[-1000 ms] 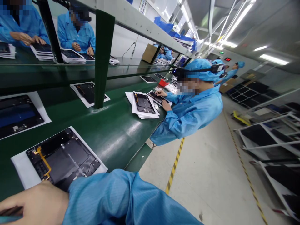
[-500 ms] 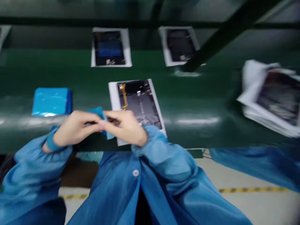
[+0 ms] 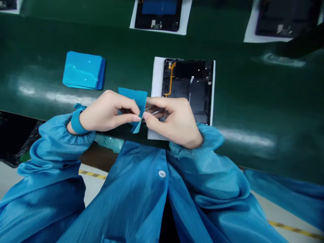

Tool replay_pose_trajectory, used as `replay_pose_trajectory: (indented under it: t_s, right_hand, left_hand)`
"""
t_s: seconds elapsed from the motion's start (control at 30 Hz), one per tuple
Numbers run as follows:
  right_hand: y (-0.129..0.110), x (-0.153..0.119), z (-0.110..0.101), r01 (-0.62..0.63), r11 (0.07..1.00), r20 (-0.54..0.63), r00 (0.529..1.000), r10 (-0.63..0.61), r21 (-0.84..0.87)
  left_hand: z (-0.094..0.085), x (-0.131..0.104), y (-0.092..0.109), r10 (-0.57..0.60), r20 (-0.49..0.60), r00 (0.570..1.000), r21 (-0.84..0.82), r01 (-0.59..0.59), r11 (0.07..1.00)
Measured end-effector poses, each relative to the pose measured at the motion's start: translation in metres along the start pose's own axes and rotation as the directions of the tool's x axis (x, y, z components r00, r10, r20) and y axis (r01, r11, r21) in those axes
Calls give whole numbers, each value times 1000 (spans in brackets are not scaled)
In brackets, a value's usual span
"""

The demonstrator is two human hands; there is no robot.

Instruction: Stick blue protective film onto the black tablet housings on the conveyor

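Observation:
A small blue film sheet (image 3: 136, 96) is held upright between my hands above the table's front edge. My left hand (image 3: 107, 111), with a blue band (image 3: 76, 122) at the wrist, pinches its lower part between thumb and index finger. From the other side my right hand (image 3: 174, 118) is closed, its thumb tip at the sheet's edge. A thin shiny sliver shows among the right fingers; I cannot tell what it is. Behind the right hand lies an opened tablet (image 3: 199, 91) with an orange ribbon cable, on a white sheet (image 3: 157, 77). The hand covers its lower left part.
A stack of blue film sheets (image 3: 81, 71) lies at the left on the green table (image 3: 121, 44). Farther back are another tablet housing (image 3: 158, 22) and a third (image 3: 275, 20), each on white paper. A dark post (image 3: 303, 42) rises at the right. A blue sleeve (image 3: 286, 192) shows at lower right.
The view has tilted down and shifted left, so things appear farther right. Both hands still hold the blue sheet, which now shows more of its face; the right fingers have spread somewhat.

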State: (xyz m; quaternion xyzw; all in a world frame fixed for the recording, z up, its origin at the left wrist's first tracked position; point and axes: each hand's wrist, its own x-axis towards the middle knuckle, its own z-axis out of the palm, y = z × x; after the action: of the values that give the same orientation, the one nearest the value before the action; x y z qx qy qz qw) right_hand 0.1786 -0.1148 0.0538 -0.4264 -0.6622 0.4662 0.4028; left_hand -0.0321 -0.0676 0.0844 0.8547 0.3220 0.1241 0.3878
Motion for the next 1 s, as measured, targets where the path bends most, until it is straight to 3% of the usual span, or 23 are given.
replay_pose_trajectory:
  t_s: [0.13, 0.23, 0.37, 0.53, 0.7, 0.83, 0.93, 1.0]
  right_hand:
    - [-8, -3, 14, -97, 992, -234, 969, 75, -84]
    - [-12, -5, 21, -131, 977, -352, 934, 65, -169]
    - [-17, -6, 23, -152, 966, -399, 915, 56, -211]
    - [-20, -2, 24, -153, 988, -455, 882, 123, -30]
    - [-12, -2, 24, -100, 987, -468, 871, 148, 125]
    - [1, -6, 17, -94, 991, -479, 869, 129, 96]
    - [13, -10, 1, -107, 994, -508, 855, 102, 21]
    - [20, -12, -16, -120, 993, -560, 823, 95, -8]
  left_hand:
    - [5, 4, 4, -28, -35, 999, 111, 32, 993]
    - [8, 8, 7, -38, -68, 997, 184, 50, 982]
    - [10, 8, 10, -30, -101, 994, 212, 51, 976]
    - [14, 6, 11, 42, -238, 970, 172, -1, 985]
    - [18, 6, 7, -9, -328, 945, 91, 41, 995]
    - [18, 10, 2, -25, -347, 937, 63, 49, 997]
    - [8, 8, -3, 4, -402, 916, 96, 38, 995]
    - [-10, 1, -12, 70, -476, 877, 216, 39, 976]
